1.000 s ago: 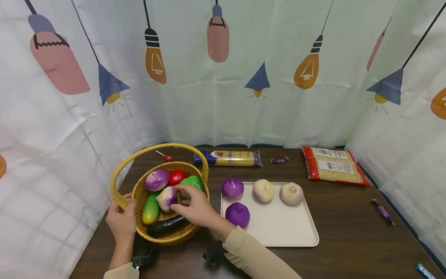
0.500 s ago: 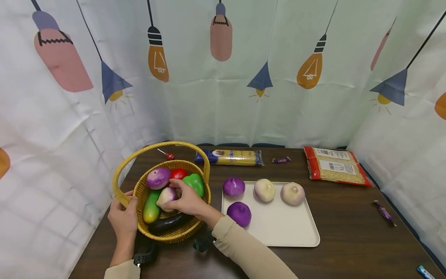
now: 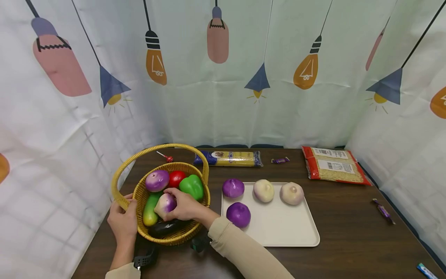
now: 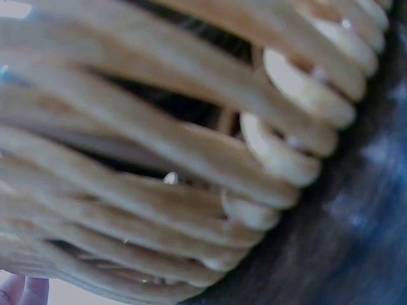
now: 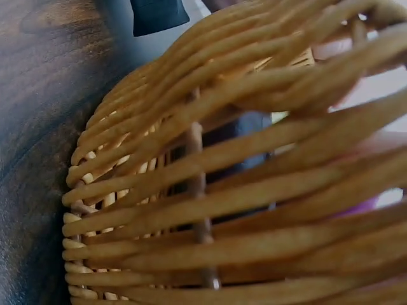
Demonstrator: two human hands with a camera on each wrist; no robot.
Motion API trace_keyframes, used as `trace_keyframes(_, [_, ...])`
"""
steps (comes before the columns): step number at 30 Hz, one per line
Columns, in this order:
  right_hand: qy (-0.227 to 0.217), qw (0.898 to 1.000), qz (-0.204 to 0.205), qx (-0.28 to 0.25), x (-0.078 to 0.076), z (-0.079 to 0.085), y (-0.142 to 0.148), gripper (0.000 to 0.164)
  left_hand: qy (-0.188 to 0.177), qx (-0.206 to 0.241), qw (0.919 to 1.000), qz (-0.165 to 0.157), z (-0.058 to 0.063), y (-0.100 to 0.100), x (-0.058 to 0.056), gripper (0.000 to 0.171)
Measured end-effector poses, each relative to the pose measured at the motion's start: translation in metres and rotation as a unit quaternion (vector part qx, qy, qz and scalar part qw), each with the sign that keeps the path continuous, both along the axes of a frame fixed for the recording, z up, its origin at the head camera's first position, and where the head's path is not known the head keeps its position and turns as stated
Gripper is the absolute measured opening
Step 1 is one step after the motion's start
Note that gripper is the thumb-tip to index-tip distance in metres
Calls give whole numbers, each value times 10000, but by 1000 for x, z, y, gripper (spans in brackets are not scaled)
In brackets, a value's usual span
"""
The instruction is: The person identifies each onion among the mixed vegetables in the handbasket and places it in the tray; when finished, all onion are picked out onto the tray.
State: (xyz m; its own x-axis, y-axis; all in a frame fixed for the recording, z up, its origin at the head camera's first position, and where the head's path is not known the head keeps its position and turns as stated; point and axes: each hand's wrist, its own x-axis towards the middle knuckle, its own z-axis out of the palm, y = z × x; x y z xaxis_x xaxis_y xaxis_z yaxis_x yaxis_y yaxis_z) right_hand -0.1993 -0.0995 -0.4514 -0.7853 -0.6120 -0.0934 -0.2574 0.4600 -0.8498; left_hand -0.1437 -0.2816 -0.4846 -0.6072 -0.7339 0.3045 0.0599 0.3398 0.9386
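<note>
Forearm [image 3: 247, 250] of the right hand [image 3: 184, 205] slants in from four o'clock over the rim of the wicker basket [image 3: 175, 241]; the left hand [image 3: 122, 219] reaches up to the basket's nine o'clock side. A narrow strip of counter [image 3: 341, 217] parts the basket from the white tray [image 3: 278, 228] at three o'clock. Inside, an eggplant [image 3: 167, 229] lies at six, a green bell pepper [image 3: 192, 187] at two. Right fingers are clamped on a purple-and-white turnip [image 3: 163, 206] near the basket's middle; left fingers grip the base of the handle [image 3: 174, 146].

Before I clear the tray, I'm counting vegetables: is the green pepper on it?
No, the green pepper lies in the basket beside the tray.
</note>
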Motion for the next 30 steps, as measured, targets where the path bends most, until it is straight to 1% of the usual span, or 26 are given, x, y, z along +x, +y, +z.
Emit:
trace_keyframes(3, [167,9997,11,-198,4,0,3,79,9,-16,10000,-19,-2,1,1,19])
trace_keyframes(6, [493,9977,-8,-464,10,2,10,81,43,-63,10000,-20,-3,1,0,18])
trace_keyframes(8, [691,9954,-74,-658,15,5,17,81,52,-94,9999,-14,-3,1,0,18])
trace_keyframes(11, [822,9914,-229,-995,22,13,32,82,94,-94,9999,-10,-3,1,-1,17])
trace_keyframes(13, [817,9890,-339,-1189,26,18,45,83,134,-70,9999,10,-4,0,-2,17])
trace_keyframes(16, [698,9862,-487,-1422,29,24,67,84,191,-41,9998,38,-5,-1,-2,18])
trace_keyframes(20, [711,9845,-755,-1417,33,27,102,83,175,-69,9998,48,-4,-1,-3,17])
trace_keyframes(22, [752,9826,-886,-1446,34,26,121,83,156,-69,9998,53,-4,-1,-3,16])
trace_keyframes(24, [739,9794,-1003,-1590,35,25,139,83,151,-62,9999,51,-4,-1,-3,15])
trace_keyframes(27, [601,9736,-1221,-1833,34,20,165,83,130,-26,9999,45,-4,-1,-3,15])
trace_keyframes(30, [386,9697,-1433,-1940,33,13,190,83,100,-7,9999,25,-4,-2,-3,16])
